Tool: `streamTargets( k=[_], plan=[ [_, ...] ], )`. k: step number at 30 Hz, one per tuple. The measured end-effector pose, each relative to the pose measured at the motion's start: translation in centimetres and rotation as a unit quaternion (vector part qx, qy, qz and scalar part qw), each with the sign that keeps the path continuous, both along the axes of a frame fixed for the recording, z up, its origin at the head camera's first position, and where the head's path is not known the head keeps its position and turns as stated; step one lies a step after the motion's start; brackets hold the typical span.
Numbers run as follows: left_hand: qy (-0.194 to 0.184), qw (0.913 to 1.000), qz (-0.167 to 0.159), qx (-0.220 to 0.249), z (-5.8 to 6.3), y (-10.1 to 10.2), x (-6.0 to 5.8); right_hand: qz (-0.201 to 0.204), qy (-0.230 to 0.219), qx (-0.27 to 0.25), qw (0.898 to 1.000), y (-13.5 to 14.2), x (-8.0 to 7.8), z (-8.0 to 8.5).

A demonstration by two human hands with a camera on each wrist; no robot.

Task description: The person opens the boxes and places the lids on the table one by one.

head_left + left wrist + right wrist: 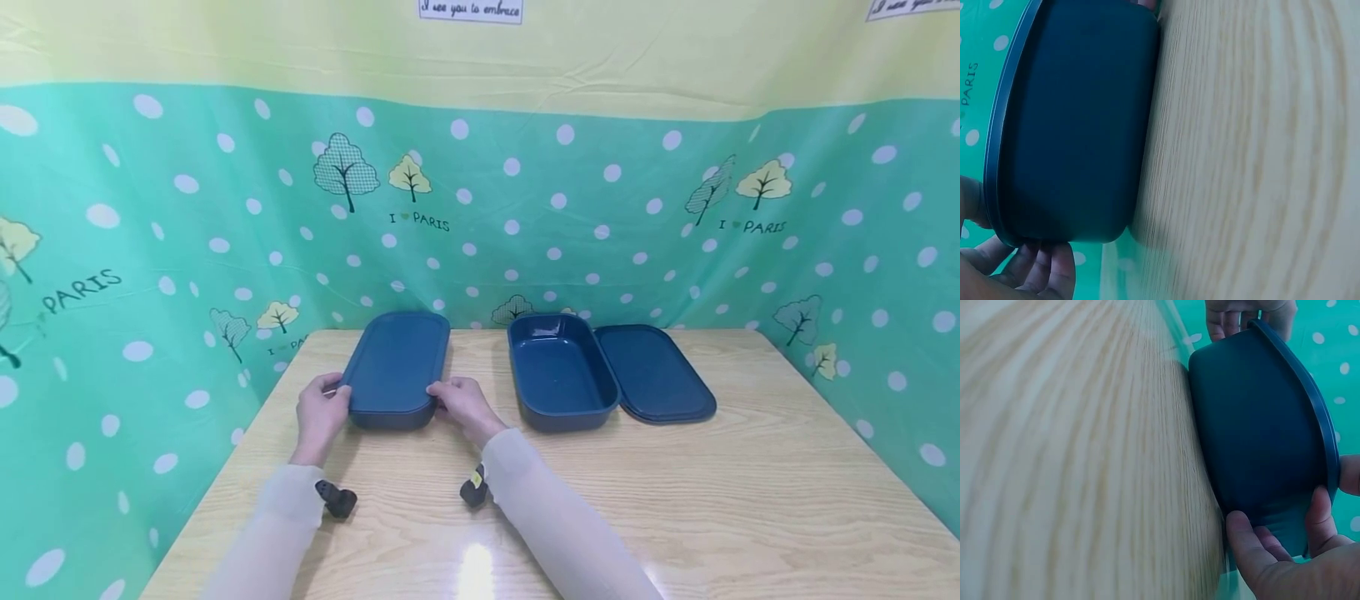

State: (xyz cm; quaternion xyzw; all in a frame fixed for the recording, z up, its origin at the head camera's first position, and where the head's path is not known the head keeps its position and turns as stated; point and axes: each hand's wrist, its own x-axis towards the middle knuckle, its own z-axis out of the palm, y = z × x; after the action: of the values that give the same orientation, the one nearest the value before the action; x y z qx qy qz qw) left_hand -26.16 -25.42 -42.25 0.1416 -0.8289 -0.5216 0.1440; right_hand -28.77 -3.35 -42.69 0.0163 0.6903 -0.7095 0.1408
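Observation:
A dark blue lidded food container [397, 362] rests on the table at left, its lid lying flat on top. My left hand [322, 412] grips its near left corner, thumb on the lid's edge and fingers against the side. At the near right corner my right hand [468, 408] holds it likewise, thumb on the rim. In the left wrist view, the fingers [1038, 269] lie against the container's wall [1079, 125]. The right wrist view has fingertips [1241, 525] low on the wall, near the tabletop.
To the right stands an uncovered dark blue container [562, 367] of the same shape. Beside it a loose blue lid [660, 375] lies flat, close against its right side. A green dotted curtain [510, 225] hangs behind and around the wooden table [780, 483].

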Motion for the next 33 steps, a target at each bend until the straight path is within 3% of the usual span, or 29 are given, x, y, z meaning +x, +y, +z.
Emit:
streamTargets(
  k=[33],
  plan=[
    [0.031, 0.9981, 0.022, 0.048, -0.7, 2.0, -0.2, -0.029, 0.01, -0.022, 0.999, 1.5, 0.2, -0.5]
  ],
)
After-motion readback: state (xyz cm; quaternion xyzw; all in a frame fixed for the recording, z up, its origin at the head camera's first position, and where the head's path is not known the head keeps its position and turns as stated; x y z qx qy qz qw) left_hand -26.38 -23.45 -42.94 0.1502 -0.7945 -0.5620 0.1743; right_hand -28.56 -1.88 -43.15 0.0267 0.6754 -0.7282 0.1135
